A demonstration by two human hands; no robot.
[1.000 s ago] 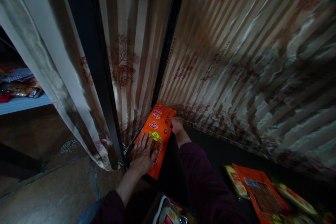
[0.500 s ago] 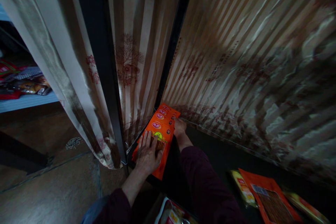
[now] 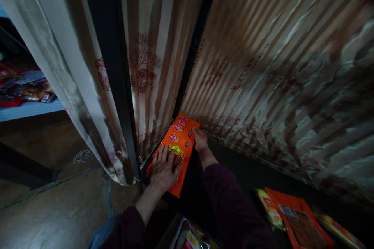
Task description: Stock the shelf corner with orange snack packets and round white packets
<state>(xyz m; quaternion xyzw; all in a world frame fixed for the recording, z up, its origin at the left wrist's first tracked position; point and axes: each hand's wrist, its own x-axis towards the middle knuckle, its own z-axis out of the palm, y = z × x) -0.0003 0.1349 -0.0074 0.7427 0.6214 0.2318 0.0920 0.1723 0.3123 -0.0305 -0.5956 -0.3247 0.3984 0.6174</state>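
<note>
Packets (image 3: pixel 176 137), orange and overlapping, lie at the far left corner of a black surface (image 3: pixel 233 161) in the head view, long axis running away from the person toward a dark post (image 3: pixel 194 52). The left hand (image 3: pixel 164 169) rests flat on their near half, fingers slightly apart; the right hand (image 3: pixel 201 140) touches the right edge near the far end, its grip impossible to tell. Striped curtains (image 3: pixel 242 74) hang behind and left; 1 orange pouch (image 3: pixel 304 223) and 2 yellow packs (image 3: pixel 270 209) sit well apart, right.
</note>
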